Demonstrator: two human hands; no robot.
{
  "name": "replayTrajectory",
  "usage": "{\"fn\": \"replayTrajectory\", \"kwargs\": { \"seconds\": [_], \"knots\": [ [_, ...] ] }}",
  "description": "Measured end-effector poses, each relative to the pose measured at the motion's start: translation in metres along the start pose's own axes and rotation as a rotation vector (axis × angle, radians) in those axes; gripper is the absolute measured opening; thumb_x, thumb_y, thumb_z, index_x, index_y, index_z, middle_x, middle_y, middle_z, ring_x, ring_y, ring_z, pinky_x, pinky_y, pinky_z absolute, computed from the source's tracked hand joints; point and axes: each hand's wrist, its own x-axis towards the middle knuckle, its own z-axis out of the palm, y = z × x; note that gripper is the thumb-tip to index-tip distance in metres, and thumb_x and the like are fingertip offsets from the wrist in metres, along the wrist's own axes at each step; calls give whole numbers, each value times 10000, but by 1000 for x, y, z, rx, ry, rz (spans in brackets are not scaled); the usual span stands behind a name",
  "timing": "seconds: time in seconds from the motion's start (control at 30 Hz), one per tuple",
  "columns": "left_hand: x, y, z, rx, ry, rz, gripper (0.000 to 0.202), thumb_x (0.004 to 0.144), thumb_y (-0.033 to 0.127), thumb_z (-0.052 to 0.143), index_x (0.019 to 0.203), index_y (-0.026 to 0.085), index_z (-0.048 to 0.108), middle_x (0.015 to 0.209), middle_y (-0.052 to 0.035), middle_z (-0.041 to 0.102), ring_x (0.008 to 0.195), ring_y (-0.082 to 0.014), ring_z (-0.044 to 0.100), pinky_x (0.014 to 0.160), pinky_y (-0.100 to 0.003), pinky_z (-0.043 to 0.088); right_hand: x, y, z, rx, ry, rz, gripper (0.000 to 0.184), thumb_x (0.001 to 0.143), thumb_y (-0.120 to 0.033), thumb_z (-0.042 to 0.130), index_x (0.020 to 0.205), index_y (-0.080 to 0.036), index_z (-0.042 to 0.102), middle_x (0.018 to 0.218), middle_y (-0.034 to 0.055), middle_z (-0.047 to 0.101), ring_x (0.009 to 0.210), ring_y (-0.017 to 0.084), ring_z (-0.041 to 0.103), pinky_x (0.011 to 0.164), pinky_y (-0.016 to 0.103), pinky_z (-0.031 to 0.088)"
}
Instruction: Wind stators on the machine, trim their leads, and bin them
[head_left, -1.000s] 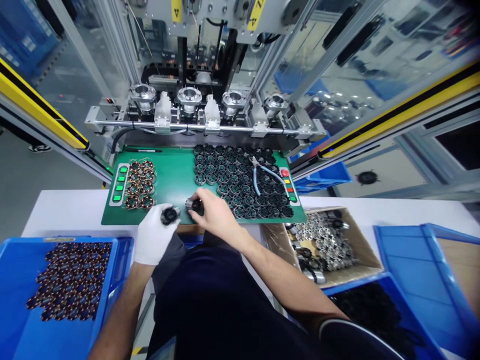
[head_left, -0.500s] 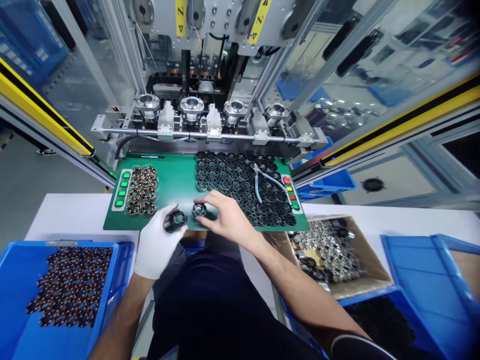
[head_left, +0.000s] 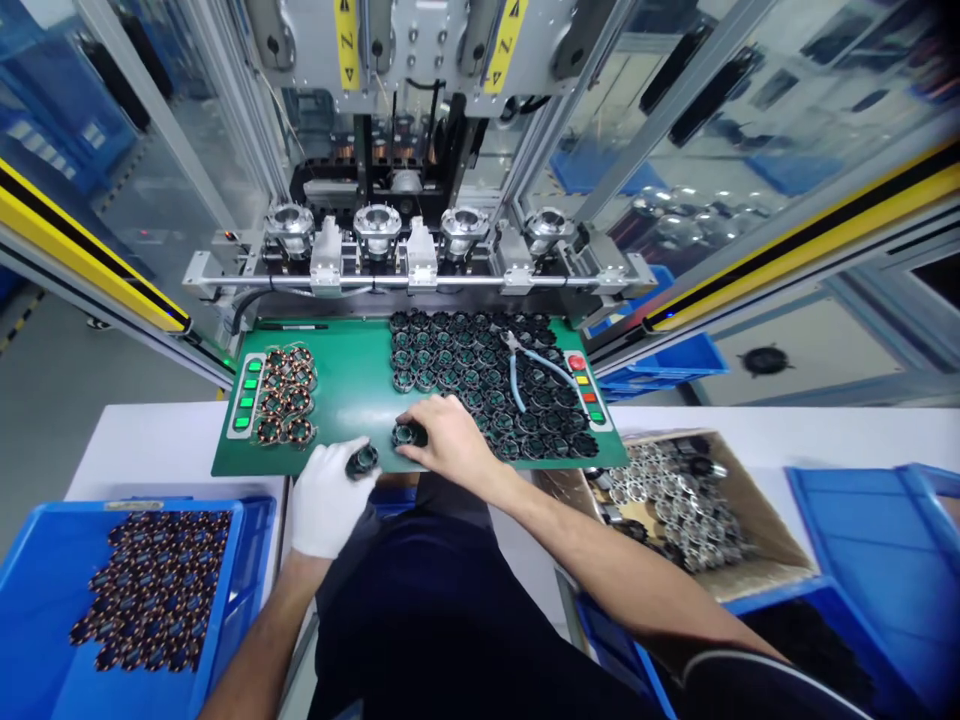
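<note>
My left hand [head_left: 326, 505], in a white glove, grips a black ring-shaped stator core [head_left: 364, 460] at the front edge of the green work plate [head_left: 349, 375]. Bare, my right hand [head_left: 454, 445] has thumb and fingers closed around a second black stator core [head_left: 404, 434] just above the plate. The two cores are apart, a short gap between them. Right of centre lie rows of black stator cores [head_left: 424, 355], partly hidden behind my right hand. Copper-wound stators [head_left: 285, 395] stand grouped at the plate's left.
Pliers [head_left: 516, 385] with pale blue handles rest on the core rows. Behind the plate is a winding machine with metal fixtures [head_left: 377, 230]. A blue bin [head_left: 45, 570] holds wound stators at left; a cardboard box [head_left: 757, 530] of metal rings sits at right.
Both hands still hold their cores. My right hand and its core have shifted slightly right relative to the plate, and the core now looks more tilted. The whole view has shifted a little.
</note>
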Motion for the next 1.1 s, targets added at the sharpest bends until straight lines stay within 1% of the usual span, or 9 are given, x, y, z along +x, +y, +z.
{"fn": "replayTrajectory", "kwargs": {
  "seconds": [0.1, 0.2, 0.33, 0.47, 0.6, 0.73, 0.83, 0.93, 1.1],
  "knots": [
    [19, 2, -23, -77, -6, 5, 380, 905, 353, 890, 1280, 296, 870, 1207, -42, 902, 1017, -287, 848, 1030, -403, 695, 11, 0, -29, 44, 36, -55, 339, 927, -258, 995, 1208, -214, 811, 1129, 67, 825, 961, 239, 754, 911, 395, 569],
    [62, 7, -67, -177, 79, -43, 470, 866, 447, 889, 1309, 293, 863, 1237, -39, 897, 1057, -284, 858, 1077, -413, 703, 39, 1, -79, 80, 154, -120, 393, 1038, -336, 883, 1405, -238, 782, 1274, 75, 781, 860, 196, 759, 879, 402, 635],
    [151, 22, -138, -155, 117, -37, 671, 733, 463, 937, 1359, 240, 845, 1139, -56, 889, 974, -284, 853, 1008, -450, 727, 114, 3, -145, 87, 297, -255, 426, 907, -285, 966, 1308, -225, 834, 1255, 63, 792, 825, 190, 756, 828, 409, 686],
    [248, 42, -181, 81, 198, 63, 693, 790, 403, 943, 1410, 122, 814, 1279, -63, 885, 1217, -272, 833, 1246, -559, 607, 210, 4, -180, -45, 313, -304, 454, 829, -154, 920, 1276, -179, 837, 1227, 100, 837, 982, 272, 797, 981, 515, 705],
    [333, 49, -184, 386, 192, 34, 666, 856, 484, 884, 1220, -60, 761, 1424, -102, 843, 1462, -326, 746, 1279, -590, 536, 294, 13, -180, -225, 363, -334, 358, 714, -126, 965, 1006, -267, 814, 1044, 81, 834, 1048, 360, 790, 1050, 652, 685],
    [386, 38, -172, 566, 86, -13, 513, 913, 475, 799, 964, -30, 723, 1379, -108, 858, 1481, -329, 735, 1229, -596, 563, 328, 23, -168, -396, 326, -274, 420, 626, -133, 1053, 906, -266, 770, 976, 67, 822, 1021, 351, 783, 992, 638, 695],
    [400, 27, -166, 661, -4, 26, 514, 908, 495, 824, 965, -9, 741, 1398, -92, 857, 1496, -335, 728, 1214, -598, 578, 326, 22, -169, -523, 225, -226, 367, 702, -201, 1072, 968, -188, 820, 1035, 64, 840, 1097, 277, 815, 1006, 505, 675],
    [402, 22, -165, 698, -50, 65, 577, 897, 529, 831, 1075, -19, 792, 1387, -76, 862, 1509, -348, 720, 1205, -621, 576, 323, 18, -177, -546, 129, -210, 417, 846, -434, 983, 1019, -74, 861, 1056, 39, 830, 1178, 211, 822, 951, 440, 591],
    [411, 27, -166, 805, -169, 175, 1023, 809, 818, 553, 1279, -53, 813, 1353, -143, 845, 1459, -497, 670, 976, -701, 597, 332, 13, -192, -464, 18, -263, 839, 1116, -718, 456, 823, -13, 804, 796, -34, 738, 1161, 145, 775, 747, 499, 424]
  ]
}}
